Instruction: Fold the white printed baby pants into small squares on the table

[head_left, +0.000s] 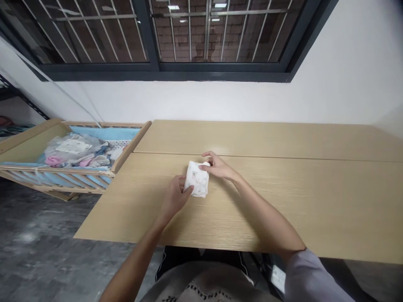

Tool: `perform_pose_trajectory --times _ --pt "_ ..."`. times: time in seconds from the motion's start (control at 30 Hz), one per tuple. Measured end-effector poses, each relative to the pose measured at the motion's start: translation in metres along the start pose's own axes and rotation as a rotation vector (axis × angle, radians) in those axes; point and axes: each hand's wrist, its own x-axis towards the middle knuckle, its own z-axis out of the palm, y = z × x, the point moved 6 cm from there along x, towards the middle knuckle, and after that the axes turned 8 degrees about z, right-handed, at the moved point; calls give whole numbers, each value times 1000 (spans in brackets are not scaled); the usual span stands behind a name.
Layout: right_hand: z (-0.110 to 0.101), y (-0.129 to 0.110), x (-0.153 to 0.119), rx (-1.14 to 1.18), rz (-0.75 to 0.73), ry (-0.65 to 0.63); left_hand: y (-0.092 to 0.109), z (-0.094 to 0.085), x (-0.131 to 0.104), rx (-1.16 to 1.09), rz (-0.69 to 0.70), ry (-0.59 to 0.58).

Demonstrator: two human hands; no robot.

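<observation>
Folded white cloth (198, 180), printed, on table (324, 193). Left hand (175, 195): grip holding cloth's left edge. Right hand (219, 167): grip holding cloth's far right corner.

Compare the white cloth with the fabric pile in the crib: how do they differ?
The cloth is neatly folded; the pile is jumbled. The cloth is white with small prints; the pile mixes pink, blue and pale pieces. The left hand and right hand touch the cloth; neither touches the pile. Both look like fabric.
</observation>
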Motion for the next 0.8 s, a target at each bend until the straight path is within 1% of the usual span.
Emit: perform_pose_trajectory --times 0.07,0.17,0.27,0.33,0.4,0.5,0.6,0.67,0.7,0.8 --pt "6 17 8 -21 16 -17 -8 10 -6 156 -3 -5" --pt "13 44 21 -68 25 -7 -16 22 -8 405 15 -40" --pt "17 63 28 -150 42 36 -17 29 -7 509 19 -59" --pt "18 66 27 -216 21 74 -14 32 -8 537 22 -68" --pt "18 58 21 -295 -31 109 -8 32 -12 592 38 -56" --pt "17 34 6 -441 -146 141 7 34 -24 677 87 -3" --pt "22 3 -14 -582 -285 107 23 46 -41 735 226 44" --pt "33 -13 -28 -659 -369 19 29 58 -53 773 312 38" --pt "40 -19 -34 -688 -407 -40 29 65 -57 791 330 15" --pt "66 -23 -52 -728 -530 -238 24 84 -67 873 318 -72"
